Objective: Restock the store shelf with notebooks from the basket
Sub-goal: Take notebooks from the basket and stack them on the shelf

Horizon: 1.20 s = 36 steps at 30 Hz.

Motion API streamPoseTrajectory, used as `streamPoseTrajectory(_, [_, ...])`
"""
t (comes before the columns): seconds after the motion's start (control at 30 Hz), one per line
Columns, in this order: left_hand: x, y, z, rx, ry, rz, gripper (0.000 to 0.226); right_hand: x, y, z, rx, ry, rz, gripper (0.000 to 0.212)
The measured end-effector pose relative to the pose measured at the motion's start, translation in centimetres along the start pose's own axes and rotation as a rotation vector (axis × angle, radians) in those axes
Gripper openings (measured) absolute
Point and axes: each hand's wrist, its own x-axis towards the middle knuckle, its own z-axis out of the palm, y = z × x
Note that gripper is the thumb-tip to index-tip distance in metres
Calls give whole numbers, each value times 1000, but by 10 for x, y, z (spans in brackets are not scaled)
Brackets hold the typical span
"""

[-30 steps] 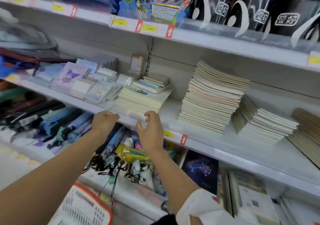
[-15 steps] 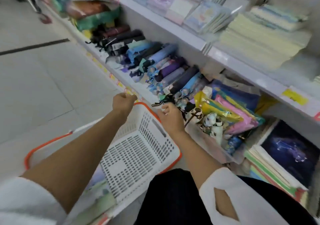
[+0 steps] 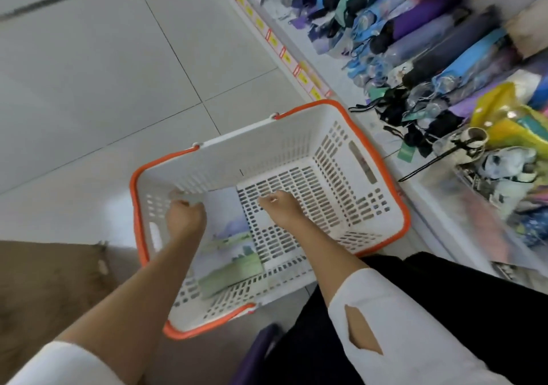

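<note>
A white basket with an orange rim (image 3: 382, 183) stands on the floor below me. Flat on its bottom, at the left, lies a small stack of notebooks (image 3: 229, 246) with pale landscape covers. My left hand (image 3: 185, 217) is down inside the basket over the far left corner of the notebooks, fingers curled; blur hides whether it grips them. My right hand (image 3: 281, 208) hovers over the bare basket floor just right of the notebooks, fingers loosely curled and holding nothing.
The lowest shelf (image 3: 308, 67) runs along the right, filled with folded umbrellas (image 3: 439, 37) and bagged goods (image 3: 504, 123), close to the basket's right side. Pale floor tiles (image 3: 89, 73) spread to the left. A brown mat (image 3: 44, 289) lies at the lower left.
My view dropped from the notebook shelf to the basket on the floor. Both hands came down from the shelf edge and now reach inside the basket.
</note>
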Motion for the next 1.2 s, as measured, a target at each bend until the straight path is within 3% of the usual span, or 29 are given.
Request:
streamPoseTrajectory(0.1, [3,-35,2,267,-52,-108,41,2,9,5,-80,-68,34,52])
streamPoseTrajectory(0.27, [-2,-50,19,276,-66,-72,59,6,18,2,-157,-226,82,62])
streamPoseTrajectory(0.37, [1,-52,26,284,-32,-85,65,10,22,-2,-151,-220,98,53])
streamPoseTrajectory(0.47, [3,-54,27,178,-70,-135,57,15,25,-5,-105,-165,96,21])
streamPoseTrajectory(0.57, [-1,-67,27,187,-258,-131,41,17,22,-7,-55,-122,119,37])
streamPoseTrajectory(0.73, [1,-76,28,255,-320,-87,34,13,12,-22,88,-72,176,20])
streamPoseTrajectory(0.8, [-4,-59,24,208,-344,-109,28,10,10,-31,122,-33,186,34])
streamPoseTrajectory(0.87, [-16,-35,19,96,-430,-95,26,1,7,-41,126,4,169,29])
streamPoseTrajectory(1.0, [-38,13,13,-24,-541,28,31,-24,-2,-61,237,121,99,39])
streamPoseTrajectory(1.2, [-93,96,-11,-57,-522,304,11,-83,-6,-111,332,335,0,20])
